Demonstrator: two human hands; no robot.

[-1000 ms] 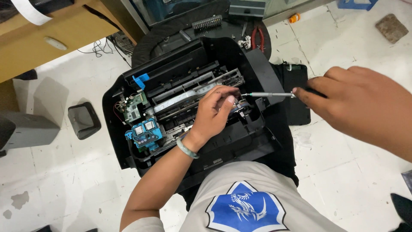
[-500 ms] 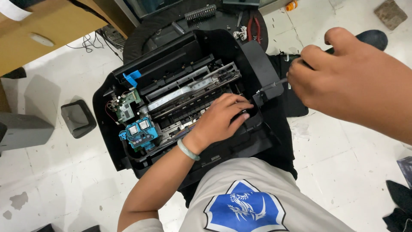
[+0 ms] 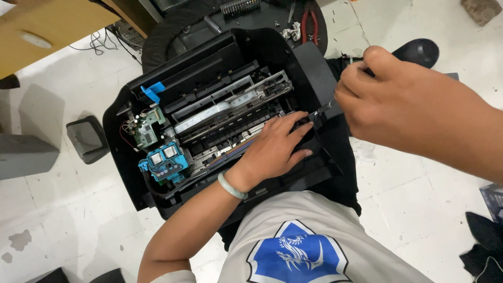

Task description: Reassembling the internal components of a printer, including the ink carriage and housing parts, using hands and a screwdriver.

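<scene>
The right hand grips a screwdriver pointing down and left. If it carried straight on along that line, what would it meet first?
Probably the left hand's fingertips, resting on the opened printer just beyond the right hand and screwdriver; depth is unclear, so it might pass above them.

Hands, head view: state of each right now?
Left hand: open, flat on the opened printer, holding nothing.
Right hand: closed around a screwdriver.

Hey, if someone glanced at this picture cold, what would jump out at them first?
The opened black printer fills the middle, its innards bare, with a bright blue ink carriage at its lower left. The left hand lies flat inside it, a pale green bracelet on the wrist. The right hand looms at right, gripping a screwdriver aimed into the printer.
</scene>
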